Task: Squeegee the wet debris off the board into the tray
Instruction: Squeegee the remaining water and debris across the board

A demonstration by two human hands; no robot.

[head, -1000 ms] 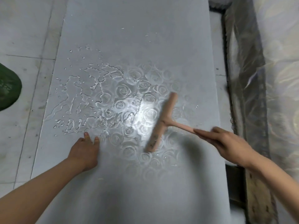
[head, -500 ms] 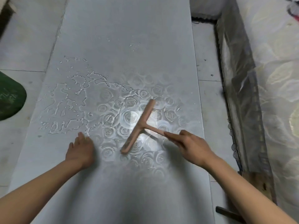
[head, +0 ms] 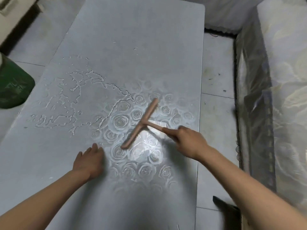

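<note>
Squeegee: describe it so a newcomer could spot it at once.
Start from the long grey board filling the middle of the view. On its wet, rose-patterned patch right of centre is a T-shaped squeegee, handle gripped by the right hand. It is the only pinkish-tan tool there; the left hand beside it holds nothing.

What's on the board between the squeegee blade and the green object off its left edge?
In the head view, only pooled water in ragged patches and droplets on the board lies between the squeegee and the green object; no solid item.
</note>
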